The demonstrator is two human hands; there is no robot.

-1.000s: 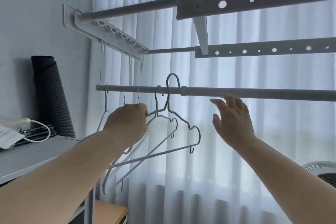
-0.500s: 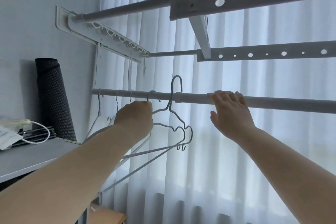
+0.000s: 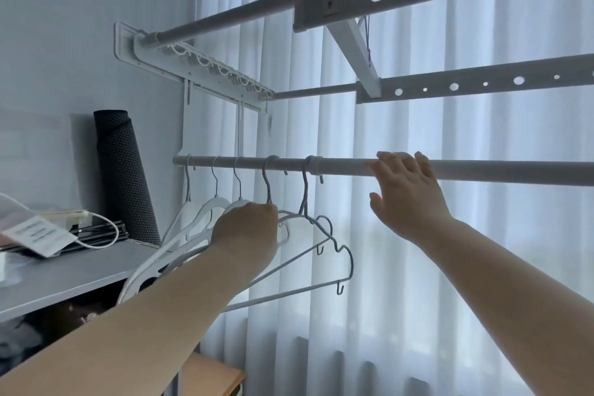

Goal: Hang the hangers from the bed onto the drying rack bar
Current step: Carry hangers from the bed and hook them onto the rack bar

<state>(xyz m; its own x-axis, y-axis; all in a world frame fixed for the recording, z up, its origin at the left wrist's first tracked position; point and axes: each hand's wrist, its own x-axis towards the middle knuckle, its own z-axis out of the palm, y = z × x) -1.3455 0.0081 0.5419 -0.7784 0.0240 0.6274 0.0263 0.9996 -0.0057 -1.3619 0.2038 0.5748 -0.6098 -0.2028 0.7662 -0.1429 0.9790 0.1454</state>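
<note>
Your left hand [image 3: 247, 228] clenched the hangers [image 3: 304, 190] just under the bar [image 3: 514, 172], their five hooks over it, probably to settle them. Your right hand [image 3: 406, 199] rested straight-fingered on the bar, right of the hooks, grasping nothing, seemingly steadying it.

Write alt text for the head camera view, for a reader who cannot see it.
A person's left hand grips hangers near their necks, with five hooks over the drying rack bar, while the right hand rests on the bar to their right. A white curtain hangs behind.
</note>
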